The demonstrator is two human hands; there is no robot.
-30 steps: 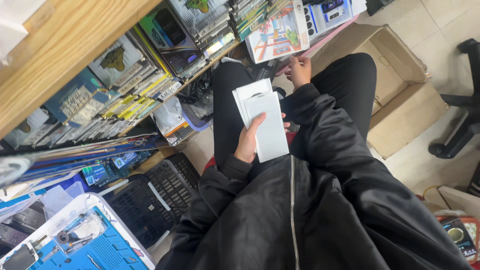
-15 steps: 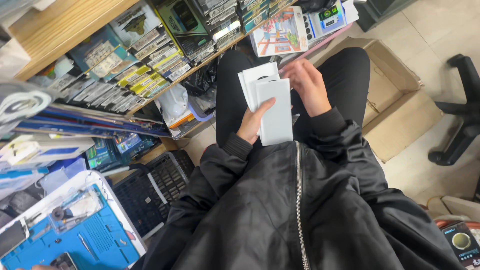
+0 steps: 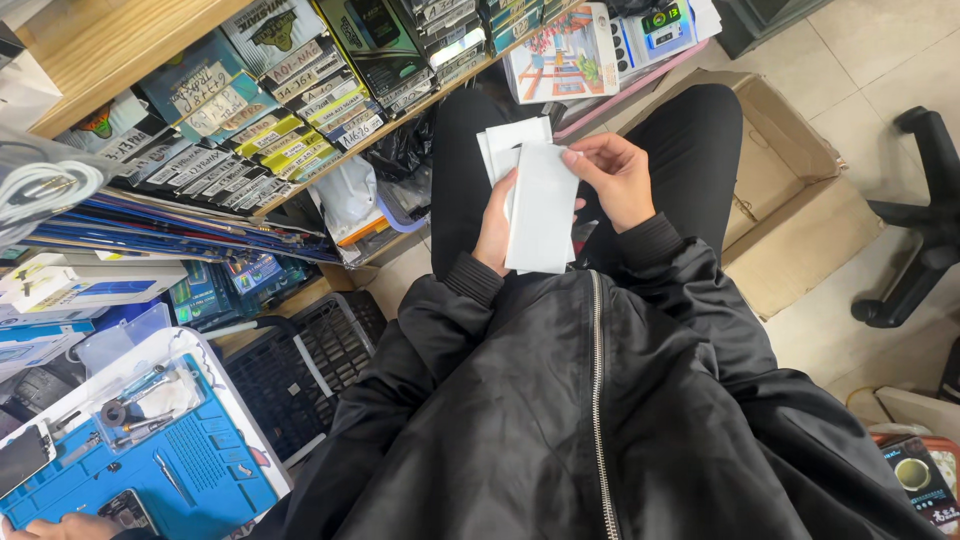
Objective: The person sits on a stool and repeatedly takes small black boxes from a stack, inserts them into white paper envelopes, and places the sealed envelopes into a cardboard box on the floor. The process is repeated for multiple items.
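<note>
A seated person sorts a stack of flat white packets (image 3: 540,205) held over the lap, just in front of the cardboard box (image 3: 790,200); the left hand (image 3: 497,225) cups the stack from beneath, its grip closed around it; the right hand (image 3: 612,180) pinches the front packet's top corner, apparently peeling it free; lifting it clear likely calls for a steady stack.

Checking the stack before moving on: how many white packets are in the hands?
2 visible: front white packet held by left hand and right hand; rear white packet behind it. More may be hidden.
</note>
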